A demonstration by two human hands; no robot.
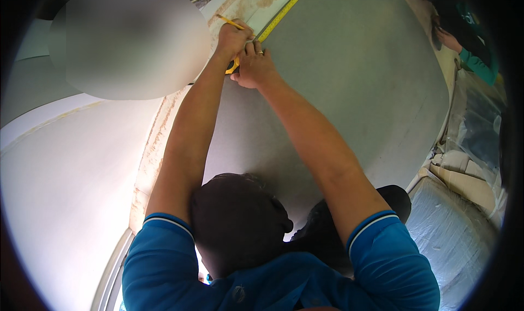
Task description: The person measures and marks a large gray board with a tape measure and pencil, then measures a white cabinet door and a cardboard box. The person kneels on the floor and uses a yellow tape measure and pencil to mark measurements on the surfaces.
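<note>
My left hand (232,38) grips a yellow pencil (229,21) near the upper edge of a large grey board (349,92). Just below it, my right hand (254,65), with a ring on one finger, holds a yellow-and-black tape measure (232,66) against the board, its thumb by the case and fingers over the top. The yellow blade (284,10) runs up to the right along the board's left edge, beside a pale strip (155,147) with brown smears. Part of the case is hidden by my hand and wrist.
A co-worker's hand (447,40) in a teal sleeve touches the board's right edge. Plastic-wrapped bundles (447,234) and cardboard (458,182) lie at right. A white surface (65,185) fills the left, below a blurred oval. A dark head shape and blue shirt occupy the lower middle.
</note>
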